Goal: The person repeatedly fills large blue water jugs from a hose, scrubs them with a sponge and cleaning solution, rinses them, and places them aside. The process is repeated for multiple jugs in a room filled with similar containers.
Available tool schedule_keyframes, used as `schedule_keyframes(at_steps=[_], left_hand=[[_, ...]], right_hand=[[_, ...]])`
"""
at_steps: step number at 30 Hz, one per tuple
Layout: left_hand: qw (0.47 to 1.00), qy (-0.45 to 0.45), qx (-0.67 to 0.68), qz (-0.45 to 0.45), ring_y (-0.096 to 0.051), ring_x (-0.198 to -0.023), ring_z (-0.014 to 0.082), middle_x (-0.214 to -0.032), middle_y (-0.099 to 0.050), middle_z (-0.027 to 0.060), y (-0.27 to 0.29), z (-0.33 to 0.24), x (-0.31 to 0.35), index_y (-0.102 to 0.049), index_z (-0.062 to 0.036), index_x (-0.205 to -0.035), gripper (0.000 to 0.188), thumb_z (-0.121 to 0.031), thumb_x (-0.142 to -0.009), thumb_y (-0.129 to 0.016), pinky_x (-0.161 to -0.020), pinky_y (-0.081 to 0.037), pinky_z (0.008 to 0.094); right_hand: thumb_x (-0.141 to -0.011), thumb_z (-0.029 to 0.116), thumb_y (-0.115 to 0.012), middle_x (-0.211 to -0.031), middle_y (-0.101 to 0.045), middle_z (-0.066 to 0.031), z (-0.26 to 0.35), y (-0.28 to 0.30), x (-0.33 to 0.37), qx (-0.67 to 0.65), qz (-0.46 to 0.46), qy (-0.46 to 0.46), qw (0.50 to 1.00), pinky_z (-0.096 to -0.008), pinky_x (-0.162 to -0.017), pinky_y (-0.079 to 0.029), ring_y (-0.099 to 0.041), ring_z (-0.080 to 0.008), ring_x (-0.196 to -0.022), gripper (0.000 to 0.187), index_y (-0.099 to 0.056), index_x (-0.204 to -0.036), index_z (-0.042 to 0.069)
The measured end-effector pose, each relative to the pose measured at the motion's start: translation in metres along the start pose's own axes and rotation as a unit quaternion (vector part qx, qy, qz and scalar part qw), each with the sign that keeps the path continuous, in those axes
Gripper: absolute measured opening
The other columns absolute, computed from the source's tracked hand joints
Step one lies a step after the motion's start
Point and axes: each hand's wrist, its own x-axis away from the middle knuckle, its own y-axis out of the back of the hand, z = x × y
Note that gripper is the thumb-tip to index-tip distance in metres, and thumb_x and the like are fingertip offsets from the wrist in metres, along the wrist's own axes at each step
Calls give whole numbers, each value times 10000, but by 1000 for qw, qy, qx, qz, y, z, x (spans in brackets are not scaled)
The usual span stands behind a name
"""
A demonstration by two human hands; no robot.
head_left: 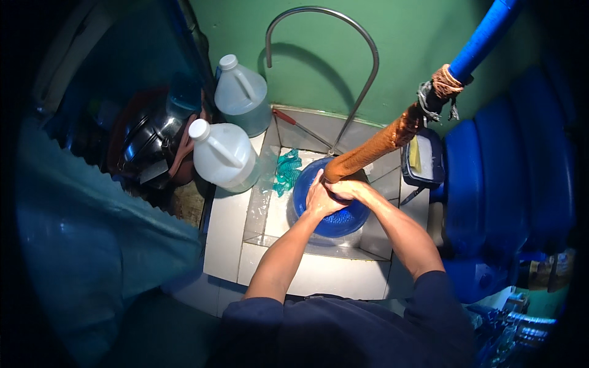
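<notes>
A round blue water jug (338, 226) stands in a tiled sink (264, 221), its top partly hidden by my hands. Slanting down to it from the upper right is a wet brown cloth sleeve (375, 147), fastened to a blue pipe (485, 38) with knotted rags. My left hand (320, 199) is wrapped round the sleeve's lower end at the jug's top, thumb upward. From the other side, my right hand (348, 190) closes on the same end. The hands nearly touch; some fingers and the jug's mouth are hidden.
A crumpled teal cloth (288, 172) lies left of the jug. Two white-capped jugs (224, 156) stand on the sink's left ledge. A curved metal faucet (375, 55) arches behind. A dark tub with a sponge (422, 161) sits right, beside large blue containers (485, 178).
</notes>
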Motion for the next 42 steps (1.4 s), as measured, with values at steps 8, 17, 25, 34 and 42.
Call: schedule_keyframes(at_steps=[8,17,25,34,42], left_hand=[[1000,-1,29,-4,-551,-1251,278,-1281,-641,100,-8,1,3,-616,-112,-1254,713,-443,-655,-816,-1165,-310,440],[997,-48,-51,19,-505,-1295,356,-1265,-600,197,-3,19,7,-567,-1,-1262,759,-384,-657,-817,-1158,-323,487],[969,-5,216,-123,-681,-925,221,-1001,-682,123,-6,-48,-10,-630,-12,-1085,448,-182,-738,-857,-852,-533,340],[966,101,225,-73,-590,-1178,373,-1266,-591,239,-17,-23,15,-503,11,-1300,746,-224,-683,-851,-1011,-463,425],[877,81,-30,-473,-161,-1449,414,-1539,-164,285,104,0,75,-197,21,-1499,959,-151,-760,-783,-1176,-148,556]], right_hand=[[-852,380,-532,-935,-676,-82,-30,-8,12,416,-253,278,828,-442,-868,-506,-641,-307,-937,270,-625,-926,139],[-716,344,-759,-950,-688,-144,-8,25,98,-37,-158,82,983,-432,-827,-533,-669,-360,-908,376,-673,-1006,119],[-804,55,-637,-745,-622,-3,-36,17,112,-415,-404,-147,802,-283,-603,-471,-545,-99,-626,57,-642,-833,6],[-845,101,-692,-750,-619,30,39,49,67,-498,-359,36,788,-256,-591,-453,-545,-64,-649,114,-685,-901,3],[-884,300,-702,-1015,-647,-192,31,-5,67,-167,-345,52,922,-432,-893,-444,-588,-346,-998,349,-650,-1057,2]])
